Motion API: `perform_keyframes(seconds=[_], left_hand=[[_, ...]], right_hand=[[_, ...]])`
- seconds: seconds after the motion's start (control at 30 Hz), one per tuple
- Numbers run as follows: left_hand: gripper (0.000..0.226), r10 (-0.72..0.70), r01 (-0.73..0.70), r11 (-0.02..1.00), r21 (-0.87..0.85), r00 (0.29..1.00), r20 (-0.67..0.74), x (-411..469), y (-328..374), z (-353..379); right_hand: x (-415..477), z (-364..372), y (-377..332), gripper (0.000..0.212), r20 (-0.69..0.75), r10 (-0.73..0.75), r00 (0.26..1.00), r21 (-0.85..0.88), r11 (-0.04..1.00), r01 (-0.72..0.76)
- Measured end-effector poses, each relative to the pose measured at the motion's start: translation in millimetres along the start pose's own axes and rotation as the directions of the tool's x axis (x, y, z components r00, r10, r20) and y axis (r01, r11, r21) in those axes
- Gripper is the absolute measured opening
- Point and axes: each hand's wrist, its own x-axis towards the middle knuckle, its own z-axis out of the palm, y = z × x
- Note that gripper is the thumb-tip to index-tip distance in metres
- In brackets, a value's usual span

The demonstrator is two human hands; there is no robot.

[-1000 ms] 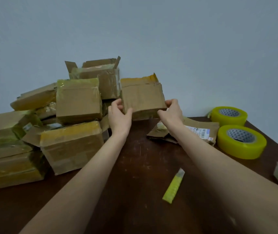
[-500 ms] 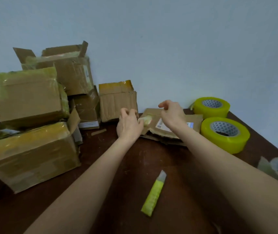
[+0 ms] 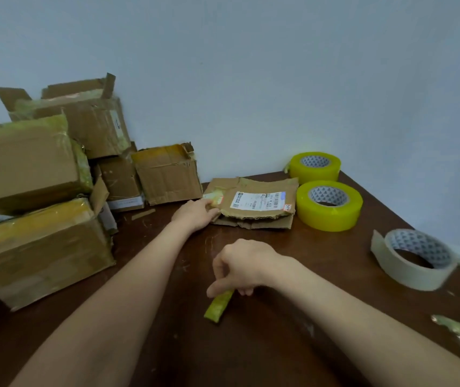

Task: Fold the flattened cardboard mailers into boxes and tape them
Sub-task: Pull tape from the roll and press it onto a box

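Note:
A flattened cardboard mailer with a white shipping label lies on the dark table near the wall. My left hand grips its left edge, fingers tucked under the cardboard. My right hand is nearer to me, its thumb and fingers pinching the top of a yellow-green utility knife that lies on the table. The small taped box stands against the wall, apart from both hands.
A pile of taped boxes fills the left side. Two yellow tape rolls stand at the back right, a pale tape roll near the right edge. A crumpled tape scrap lies at the right front.
Both hands let go of the small box, which now stands by the wall. My left hand took the flat mailer's edge; my right hand drew back to the knife.

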Motion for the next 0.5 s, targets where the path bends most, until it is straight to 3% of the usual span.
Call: perform_keyframes(seconds=[0.1,0.2,0.3,0.33,0.4,0.47,0.5], left_hand=[[0.065,-0.08,0.081,0.997,0.014,0.996,-0.034,-19.5,4.1,2.8],[0.082,-0.173,0.167,0.977,-0.135,0.984,-0.038,-36.8,4.1,4.4],[0.078,-0.249,0.228,0.918,-0.325,0.968,-0.024,-51.0,2.6,0.2],[0.072,-0.286,0.253,0.857,-0.448,0.958,-0.006,-54.6,2.9,-2.1],[0.056,-0.325,0.275,0.604,-0.748,0.942,0.084,-61.2,4.0,-9.9],[0.04,-0.279,0.207,0.336,-0.919,0.954,0.113,-68.8,9.3,-27.5],[0.035,-0.258,0.151,0.251,-0.956,0.963,0.085,-71.5,11.8,-38.5]], right_hand=[[-13.0,-0.4,3.0,0.036,-0.067,0.121,0.99,-0.084,0.988,-0.127],[-30.3,-8.1,22.4,0.025,-0.07,0.271,0.96,-0.098,0.956,-0.277],[-48.5,-14.6,51.0,0.021,-0.101,0.419,0.903,-0.067,0.902,-0.426],[-53.1,-15.3,61.0,0.023,-0.123,0.459,0.88,-0.068,0.88,-0.469],[-57.9,-16.5,77.6,0.029,-0.206,0.507,0.837,-0.09,0.842,-0.533],[-55.9,-19.2,87.9,0.028,-0.318,0.522,0.791,-0.042,0.826,-0.562],[-54.2,-21.9,88.3,0.027,-0.366,0.535,0.762,0.026,0.824,-0.566]])
